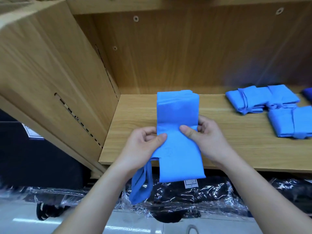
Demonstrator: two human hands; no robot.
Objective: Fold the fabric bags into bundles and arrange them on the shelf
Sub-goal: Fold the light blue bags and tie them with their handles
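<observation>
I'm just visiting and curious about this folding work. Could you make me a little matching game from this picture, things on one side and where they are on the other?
Things:
1. light blue bag
2. folded bundles
3. bag handles
4. plastic-wrapped dark packs

Places:
A. dangling under the left hand
B. on the floor, below the shelf
C. held between both hands
D. lying on the shelf, at right

Pairs: 1-C, 2-D, 3-A, 4-B

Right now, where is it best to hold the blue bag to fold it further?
Probably at the crease across the bag, pinching its two side edges from left and right, as the left hand and right hand do. The handles hang loose below.
</observation>
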